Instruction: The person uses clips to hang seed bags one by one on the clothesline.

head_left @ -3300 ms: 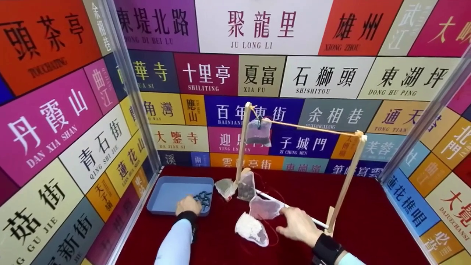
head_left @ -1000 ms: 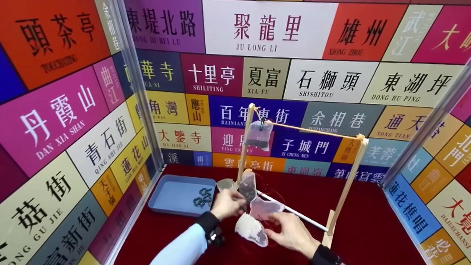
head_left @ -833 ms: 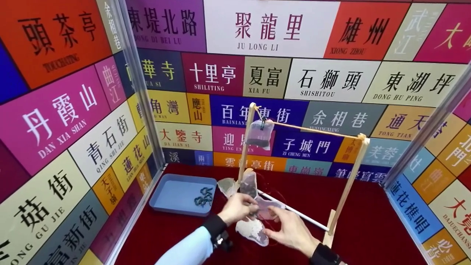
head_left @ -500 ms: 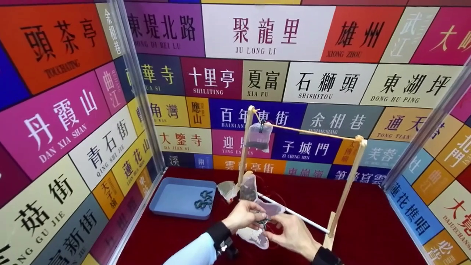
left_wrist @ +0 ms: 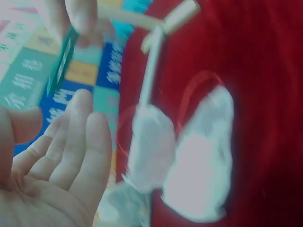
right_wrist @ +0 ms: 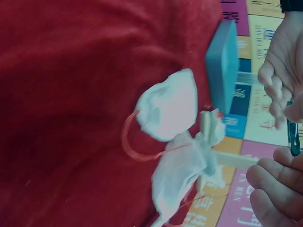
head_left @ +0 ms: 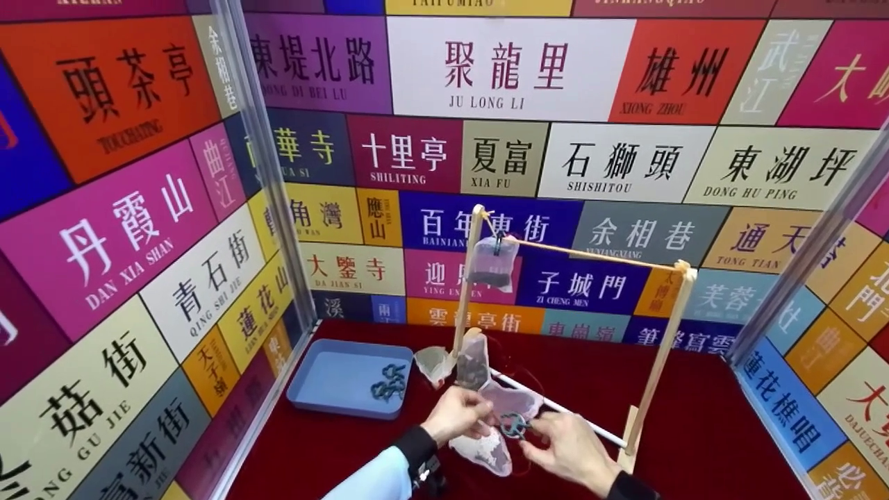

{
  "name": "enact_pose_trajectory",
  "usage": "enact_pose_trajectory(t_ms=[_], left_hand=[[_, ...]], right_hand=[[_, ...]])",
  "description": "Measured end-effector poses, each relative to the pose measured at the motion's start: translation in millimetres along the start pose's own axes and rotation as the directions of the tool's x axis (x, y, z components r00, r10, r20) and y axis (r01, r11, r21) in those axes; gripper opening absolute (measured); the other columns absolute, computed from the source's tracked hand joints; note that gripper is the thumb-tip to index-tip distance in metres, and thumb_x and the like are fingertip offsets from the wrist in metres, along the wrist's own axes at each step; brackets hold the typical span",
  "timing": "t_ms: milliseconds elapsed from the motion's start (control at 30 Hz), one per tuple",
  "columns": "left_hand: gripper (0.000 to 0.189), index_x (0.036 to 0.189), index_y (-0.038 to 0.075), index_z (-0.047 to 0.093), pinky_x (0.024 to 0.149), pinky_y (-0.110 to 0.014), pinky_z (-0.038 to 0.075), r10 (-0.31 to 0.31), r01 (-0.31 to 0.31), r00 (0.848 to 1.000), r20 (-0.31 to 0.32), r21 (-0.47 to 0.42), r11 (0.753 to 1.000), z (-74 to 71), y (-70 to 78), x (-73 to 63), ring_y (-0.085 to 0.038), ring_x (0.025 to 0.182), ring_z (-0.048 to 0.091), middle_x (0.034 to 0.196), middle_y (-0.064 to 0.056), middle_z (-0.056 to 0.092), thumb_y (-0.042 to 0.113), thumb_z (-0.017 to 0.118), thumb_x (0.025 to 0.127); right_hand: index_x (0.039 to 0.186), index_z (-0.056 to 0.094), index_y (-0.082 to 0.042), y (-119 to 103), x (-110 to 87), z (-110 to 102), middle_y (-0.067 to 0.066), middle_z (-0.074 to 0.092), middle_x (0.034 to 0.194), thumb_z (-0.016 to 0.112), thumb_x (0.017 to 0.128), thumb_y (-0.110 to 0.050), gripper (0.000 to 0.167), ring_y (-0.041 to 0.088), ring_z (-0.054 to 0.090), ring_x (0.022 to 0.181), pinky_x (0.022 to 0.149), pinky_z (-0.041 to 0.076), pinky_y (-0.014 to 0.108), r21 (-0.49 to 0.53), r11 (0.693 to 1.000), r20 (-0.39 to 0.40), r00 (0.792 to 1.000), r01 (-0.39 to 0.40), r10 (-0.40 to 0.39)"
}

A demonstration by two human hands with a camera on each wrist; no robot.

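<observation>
My right hand (head_left: pixel 576 444) pinches a small green looped clip (head_left: pixel 514 425), which stands out from its fingertips in the head view. Just left of the clip is my left hand (head_left: pixel 455 417), fingers slightly bent; the left wrist view shows its thumb and fingers apart with a gap below the clip (left_wrist: pixel 61 64). Under the hands lies a mesh bag of white filling (head_left: pixel 489 455), with a thin red cord seen in the right wrist view. Behind it lie a pinkish mesh bag (head_left: pixel 514 401) and a grey-filled one (head_left: pixel 474 364).
A wooden post frame (head_left: pixel 663 361) with a string (head_left: pixel 590 253) stands behind the hands; a bag (head_left: pixel 494 264) hangs from the string by a clip. At left, a blue tray (head_left: pixel 323 378) holds several green clips (head_left: pixel 389 382). Another mesh bag (head_left: pixel 434 364) lies beside the tray.
My left hand has left the tray and come right to my right hand over the bags. The clip, between both hands half a second ago, is now at my right fingertips.
</observation>
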State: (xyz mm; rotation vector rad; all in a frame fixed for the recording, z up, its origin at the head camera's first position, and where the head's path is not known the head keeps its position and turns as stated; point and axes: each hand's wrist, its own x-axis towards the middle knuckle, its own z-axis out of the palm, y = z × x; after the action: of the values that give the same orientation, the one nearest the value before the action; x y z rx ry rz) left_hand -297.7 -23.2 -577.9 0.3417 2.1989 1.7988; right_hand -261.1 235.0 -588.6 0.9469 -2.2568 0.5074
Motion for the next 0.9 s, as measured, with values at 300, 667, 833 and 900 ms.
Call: enact_pose_trajectory(t_ms=[300,667,833,900], left_hand=[[0.075,0.138,0.010,0.075,0.103,-0.046,0.061,0.130,-0.104,0.991,-0.004,0.576,0.811,-6.0,-56.4,3.9,-0.039,0.124,0.071,0.137,-0.017,0.076,0.031,0.105,0.073],[0.089,0.154,0.032,0.068,0.106,-0.056,0.056,0.206,-0.130,0.977,0.058,0.927,0.353,21.3,-109.6,11.0,-0.038,0.139,0.056,0.162,-0.015,0.059,0.042,0.096,0.070],[0.062,0.140,0.036,0.075,0.095,-0.049,0.061,0.392,-0.229,0.904,0.170,0.967,0.110,31.4,-116.6,17.1,-0.033,0.138,0.062,0.157,-0.007,0.067,0.042,0.090,0.080],[0.045,0.130,0.036,0.080,0.091,-0.049,0.062,0.432,-0.228,0.886,0.168,0.969,0.091,34.0,-120.0,18.7,-0.032,0.135,0.065,0.151,-0.004,0.072,0.039,0.087,0.085]], right_hand=[[0.070,0.064,-0.024,24.1,-27.7,-9.6,-0.015,0.056,0.063,0.095,0.075,-0.014,0.033,-0.008,0.040,0.060,0.051,0.036,0.018,-0.082,0.994,0.054,0.996,0.074,-0.069],[0.070,0.069,-0.023,29.2,-32.7,-6.8,-0.013,0.061,0.064,0.095,0.075,-0.013,0.028,-0.001,0.050,0.056,0.050,0.040,0.020,-0.113,0.986,0.064,0.991,0.120,-0.113],[0.068,0.069,-0.023,30.2,-32.0,-6.4,-0.013,0.060,0.063,0.095,0.074,-0.013,0.029,0.000,0.051,0.056,0.051,0.040,0.020,-0.114,0.986,0.073,0.991,0.123,-0.115],[0.069,0.069,-0.023,29.4,-30.9,-6.6,-0.013,0.061,0.063,0.095,0.075,-0.013,0.028,0.000,0.051,0.056,0.051,0.040,0.019,-0.111,0.986,0.081,0.990,0.121,-0.113]])
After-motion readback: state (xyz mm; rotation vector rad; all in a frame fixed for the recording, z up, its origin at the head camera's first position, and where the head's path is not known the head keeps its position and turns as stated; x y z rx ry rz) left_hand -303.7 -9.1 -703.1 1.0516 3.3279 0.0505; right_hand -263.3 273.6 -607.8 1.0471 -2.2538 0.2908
